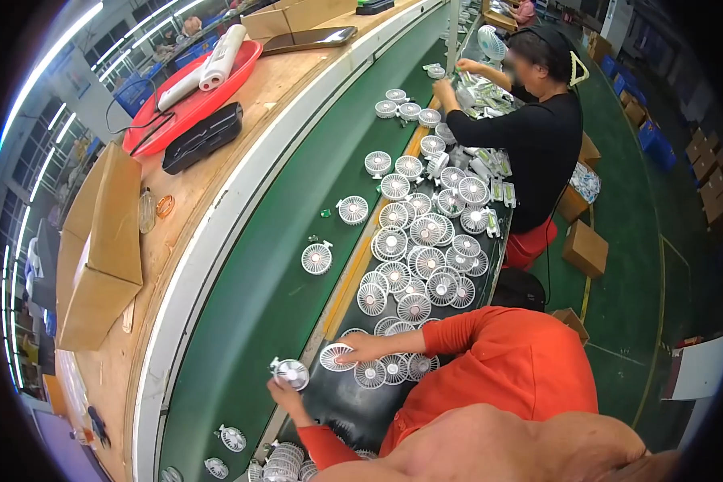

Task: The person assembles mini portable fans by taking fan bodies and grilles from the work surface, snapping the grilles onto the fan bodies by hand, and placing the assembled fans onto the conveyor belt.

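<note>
Green conveyor belt (273, 265) runs ahead of us. Our left hand (283, 391) grips a small white fan (290, 373) at the belt edge. Our right hand (363, 348), fingers extended, presses a second fan (335, 357). Beyond lies a heap of white fans (426, 249).

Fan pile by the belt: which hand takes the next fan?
Right. The right hand already lies on a white fan at the fan pile's near edge; the left hand is full, gripping another fan over the green belt.
</note>
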The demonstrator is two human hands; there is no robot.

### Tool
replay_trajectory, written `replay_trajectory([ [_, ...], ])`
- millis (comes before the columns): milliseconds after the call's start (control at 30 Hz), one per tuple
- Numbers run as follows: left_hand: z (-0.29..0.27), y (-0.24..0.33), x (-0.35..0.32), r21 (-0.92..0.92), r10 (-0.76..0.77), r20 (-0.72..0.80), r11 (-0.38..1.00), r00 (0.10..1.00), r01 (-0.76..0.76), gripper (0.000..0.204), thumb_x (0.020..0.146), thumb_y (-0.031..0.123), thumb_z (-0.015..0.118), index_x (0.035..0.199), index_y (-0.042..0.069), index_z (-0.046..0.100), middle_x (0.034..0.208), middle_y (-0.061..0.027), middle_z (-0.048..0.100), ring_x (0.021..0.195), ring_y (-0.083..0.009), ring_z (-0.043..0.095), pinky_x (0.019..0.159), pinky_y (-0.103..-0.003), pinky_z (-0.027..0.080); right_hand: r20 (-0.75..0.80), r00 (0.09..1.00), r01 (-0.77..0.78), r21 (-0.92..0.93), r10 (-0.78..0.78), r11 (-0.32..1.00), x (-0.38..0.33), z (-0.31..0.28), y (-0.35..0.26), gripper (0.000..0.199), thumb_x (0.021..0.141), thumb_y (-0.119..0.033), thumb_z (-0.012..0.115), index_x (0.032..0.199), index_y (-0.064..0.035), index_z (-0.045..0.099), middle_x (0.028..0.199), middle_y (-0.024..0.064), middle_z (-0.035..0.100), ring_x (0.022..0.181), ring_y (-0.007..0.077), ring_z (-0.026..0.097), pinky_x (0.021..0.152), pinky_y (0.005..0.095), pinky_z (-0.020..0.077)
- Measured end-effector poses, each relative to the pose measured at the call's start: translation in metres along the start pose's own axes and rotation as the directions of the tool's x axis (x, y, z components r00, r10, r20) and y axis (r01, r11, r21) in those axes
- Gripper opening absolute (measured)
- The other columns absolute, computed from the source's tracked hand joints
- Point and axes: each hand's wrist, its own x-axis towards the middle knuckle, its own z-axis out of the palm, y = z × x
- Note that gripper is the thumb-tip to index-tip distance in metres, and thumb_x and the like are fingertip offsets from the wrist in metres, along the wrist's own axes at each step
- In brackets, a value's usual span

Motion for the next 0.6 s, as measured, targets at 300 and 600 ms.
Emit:
replay_trajectory([
  [300,0.03,0.113,-0.147,-0.848,-0.46,0.271,0.302,0.845,0.436,0.052,0.094,0.04,0.047,0.128,0.002,0.044,0.123,-0.0125,0.052,0.107,-0.0233,0.056,0.085,-0.037,0.048,-0.028,0.991,0.12,-0.303,-0.134,0.946,-0.02,0.03,-0.019,0.054,0.082,-0.028,0.063,0.127,-0.0056,0.045,0.116,0.018,0.055,0.108,0.0342,0.055,0.091,0.0411,0.0437],
  [600,0.02,0.113,-0.167,-0.792,-0.236,0.609,-0.145,0.757,0.593,0.057,0.09,0.054,0.042,0.133,0.018,0.041,0.132,-0.0049,0.047,0.12,-0.0259,0.046,0.095,-0.046,0.04,0.322,0.877,0.48,-0.538,-0.357,0.693,-0.043,0.053,-0.009,0.057,0.083,-0.029,0.059,0.133,-0.008,0.043,0.127,0.0204,0.045,0.113,0.0371,0.044,0.096,0.0446,0.0375],
])
